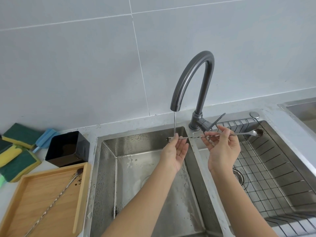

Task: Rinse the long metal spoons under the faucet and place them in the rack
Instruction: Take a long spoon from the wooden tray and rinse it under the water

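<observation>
Now both hands pinch one spoon point(196, 137) level over the sink point(130, 168): left hand point(177, 151) at the forked end under the faucet point(191, 82) stream, right hand point(222, 149) mid-handle, dirty bowl above the rack point(273, 168).

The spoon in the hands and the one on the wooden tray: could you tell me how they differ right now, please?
The held spoon lies level across the sink divider, gripped by the left hand and right hand; the tray spoon rests diagonally, untouched, on the wooden tray. The held spoon's forked end sits in the water stream; the tray spoon is away from it. Both are long, twisted-handled, with dark residue on their bowls.
</observation>
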